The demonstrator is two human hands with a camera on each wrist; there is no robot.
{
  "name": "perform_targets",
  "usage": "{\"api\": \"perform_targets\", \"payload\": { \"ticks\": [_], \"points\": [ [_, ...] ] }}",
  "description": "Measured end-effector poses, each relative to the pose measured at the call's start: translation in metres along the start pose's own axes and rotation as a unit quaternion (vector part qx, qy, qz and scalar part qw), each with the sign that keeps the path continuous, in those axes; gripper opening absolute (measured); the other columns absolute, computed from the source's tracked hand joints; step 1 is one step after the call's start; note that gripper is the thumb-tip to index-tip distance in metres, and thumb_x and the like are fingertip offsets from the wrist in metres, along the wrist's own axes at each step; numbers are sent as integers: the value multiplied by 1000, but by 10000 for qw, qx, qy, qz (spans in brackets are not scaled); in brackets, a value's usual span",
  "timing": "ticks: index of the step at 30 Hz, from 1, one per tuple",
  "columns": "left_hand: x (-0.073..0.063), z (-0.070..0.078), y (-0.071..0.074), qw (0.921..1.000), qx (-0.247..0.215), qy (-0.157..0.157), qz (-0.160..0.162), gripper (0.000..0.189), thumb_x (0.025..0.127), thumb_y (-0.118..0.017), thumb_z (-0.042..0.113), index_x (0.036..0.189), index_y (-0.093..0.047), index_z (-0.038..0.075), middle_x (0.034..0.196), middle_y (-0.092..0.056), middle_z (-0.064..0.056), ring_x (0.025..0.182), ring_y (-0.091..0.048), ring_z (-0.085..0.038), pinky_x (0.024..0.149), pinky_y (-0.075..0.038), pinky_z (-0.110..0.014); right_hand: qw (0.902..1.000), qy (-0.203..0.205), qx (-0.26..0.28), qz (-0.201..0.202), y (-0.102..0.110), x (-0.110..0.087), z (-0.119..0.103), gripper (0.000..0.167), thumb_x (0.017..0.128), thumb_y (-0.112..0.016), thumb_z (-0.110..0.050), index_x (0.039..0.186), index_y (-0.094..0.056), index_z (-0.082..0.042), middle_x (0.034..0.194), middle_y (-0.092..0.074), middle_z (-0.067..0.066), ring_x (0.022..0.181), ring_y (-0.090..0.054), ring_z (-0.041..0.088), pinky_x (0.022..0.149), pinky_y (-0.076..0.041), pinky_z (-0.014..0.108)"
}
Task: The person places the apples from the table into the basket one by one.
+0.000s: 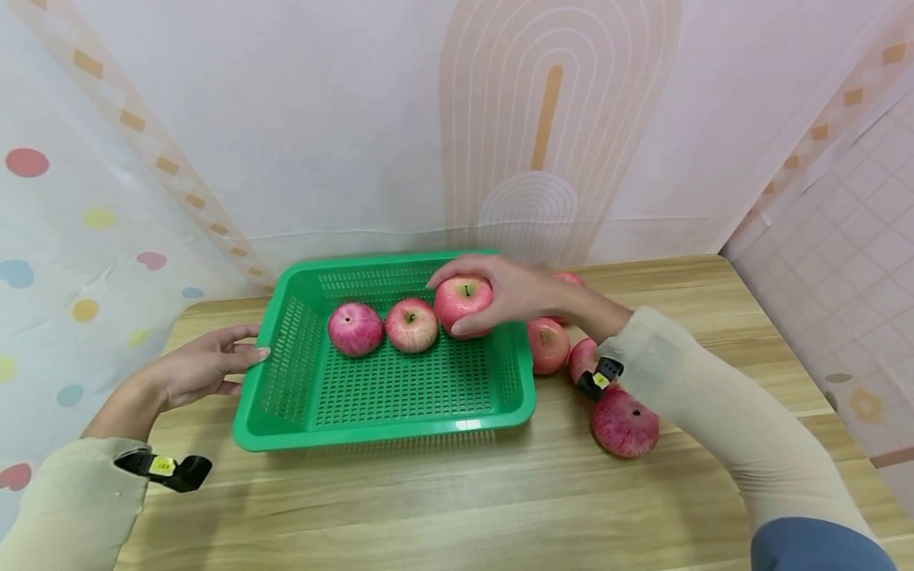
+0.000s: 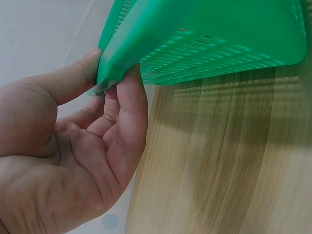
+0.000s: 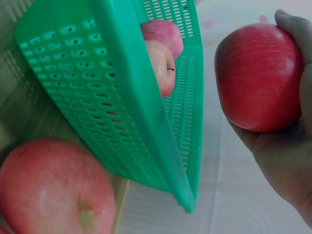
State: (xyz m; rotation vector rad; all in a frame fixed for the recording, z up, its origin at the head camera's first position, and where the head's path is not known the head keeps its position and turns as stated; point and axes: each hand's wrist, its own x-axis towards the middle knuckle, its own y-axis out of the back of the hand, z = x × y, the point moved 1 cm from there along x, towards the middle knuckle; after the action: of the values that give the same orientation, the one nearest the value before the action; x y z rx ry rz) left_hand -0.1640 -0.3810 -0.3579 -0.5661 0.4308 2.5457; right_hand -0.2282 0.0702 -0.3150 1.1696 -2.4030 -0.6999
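Left hand (image 1: 203, 369) pinches your basket (image 1: 385, 435) at 9 o'clock; right hand (image 1: 516, 295), fingers curved wide, grips an apple (image 1: 466, 300). Early release could bruise its 8-o'clock neighbour (image 1: 412, 327).

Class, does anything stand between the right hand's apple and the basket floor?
Nothing visible does: the right hand holds that apple over the basket; two apples inside lie to its left. The spot beneath is hidden.

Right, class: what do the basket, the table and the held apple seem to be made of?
Basket: probably moulded plastic with a soft sheen; rim highlights and regular slots suggest it.
Table: wood or wood-look laminate, satin; the grain shows.
Held apple: likely real fruit, glossy; streaked skin and stem show, though an imitation could look similar.
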Motion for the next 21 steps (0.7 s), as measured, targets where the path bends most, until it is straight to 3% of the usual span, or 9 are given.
{"api": "perform_targets", "payload": {
  "ticks": [5, 13, 21],
  "points": [
    [0, 0, 0, 10000, -10, -14, 25, 30, 110, -48, 16, 139, -39, 17, 113, -70, 1, 99, -71, -18, 84, -60, -40, 10000, 34, 5, -52, -4, 9, -4, 54, 82, -87, -28, 131, -65, -19, 130, -63, -10, 118, -55, 9, 101, -49, 32],
    [1, 0, 1, 9999, 68, 48, 56, 40, 110, -48, 18, 146, -33, 9, 114, -69, 1, 100, -71, -19, 85, -60, -40, 9994, 166, -181, -227, -10, 23, -5, 54, 83, -86, -31, 131, -65, -20, 130, -63, -10, 116, -57, 6, 100, -49, 29],
    [2, 0, 1, 10000, 6, 43, 46, 33, 110, -49, 17, 141, -38, 16, 113, -69, 1, 99, -71, -18, 84, -60, -40, 9988, 175, -207, -396, -18, 37, -6, 58, 81, -87, -32, 133, -64, -18, 135, -62, -3, 116, -57, 6, 99, -50, 28]
  ]
}}
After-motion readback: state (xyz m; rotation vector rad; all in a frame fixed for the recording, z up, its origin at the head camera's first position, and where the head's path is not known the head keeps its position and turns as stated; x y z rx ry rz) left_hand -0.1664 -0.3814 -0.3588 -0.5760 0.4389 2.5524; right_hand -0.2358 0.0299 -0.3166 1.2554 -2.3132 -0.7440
